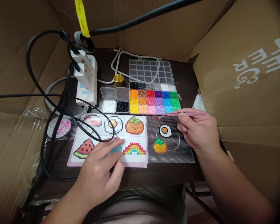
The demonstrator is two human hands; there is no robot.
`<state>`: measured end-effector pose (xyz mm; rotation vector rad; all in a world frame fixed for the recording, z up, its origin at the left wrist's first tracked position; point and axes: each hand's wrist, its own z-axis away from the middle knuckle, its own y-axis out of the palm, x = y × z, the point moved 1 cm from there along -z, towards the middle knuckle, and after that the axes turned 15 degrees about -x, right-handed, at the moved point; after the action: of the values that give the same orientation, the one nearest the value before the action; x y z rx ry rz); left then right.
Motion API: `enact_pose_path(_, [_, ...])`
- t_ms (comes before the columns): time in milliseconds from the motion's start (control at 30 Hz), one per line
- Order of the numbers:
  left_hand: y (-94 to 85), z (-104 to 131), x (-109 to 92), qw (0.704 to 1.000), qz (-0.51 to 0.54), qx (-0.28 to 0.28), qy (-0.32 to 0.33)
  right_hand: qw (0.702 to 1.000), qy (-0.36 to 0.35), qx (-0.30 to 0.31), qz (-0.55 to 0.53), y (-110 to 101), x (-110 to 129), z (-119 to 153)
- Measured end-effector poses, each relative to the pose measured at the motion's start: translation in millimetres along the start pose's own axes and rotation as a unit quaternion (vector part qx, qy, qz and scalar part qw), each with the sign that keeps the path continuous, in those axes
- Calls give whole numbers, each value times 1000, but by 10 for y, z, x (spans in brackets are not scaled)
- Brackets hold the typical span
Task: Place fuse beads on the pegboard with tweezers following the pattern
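My right hand (198,129) grips pink tweezers (191,114), their tip over the top of the transparent pegboard (188,155). Just left of that tip lies a short bent row of red beads (156,118). Lower on the board are a bead egg (165,131) and an orange bead fruit with green leaves (160,147). My left hand (102,168) rests on the pattern sheet (135,161), fingers extended, holding nothing visible. It partly covers a blue pattern; the rainbow pattern (134,149) shows beside its fingertips.
Behind the sheets stand a bead box (154,98) with many colours and small cases of white (109,106) and black beads (122,106). A gold cup (118,80) is farther back. Black cables (66,77) hang over the left side near a power strip (93,81). Cardboard walls surround the table.
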<state>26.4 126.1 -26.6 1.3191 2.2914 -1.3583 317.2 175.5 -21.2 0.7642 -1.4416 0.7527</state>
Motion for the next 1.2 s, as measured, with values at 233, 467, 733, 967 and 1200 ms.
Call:
enact_pose_path(233, [12, 4, 3, 1000, -1, 1, 2, 1000, -4, 12, -8, -22, -26, -12])
enact_pose_path(467, [36, 25, 21, 1000, 4, -4, 11, 1000, -5, 11, -3, -27, -51, -19])
enact_pose_path(733, [51, 52, 37, 1000, -5, -13, 23, 1000, 20, -3, -9, -24, -63, -13])
enact_pose_path(967, [48, 60, 56, 999, -18, -25, 37, 999, -23, -22, 4, 2, 54, -50])
enact_pose_path(1200, [61, 34, 68, 997, -26, -42, 61, 987, -127, 28, 94, 264, 480, -329])
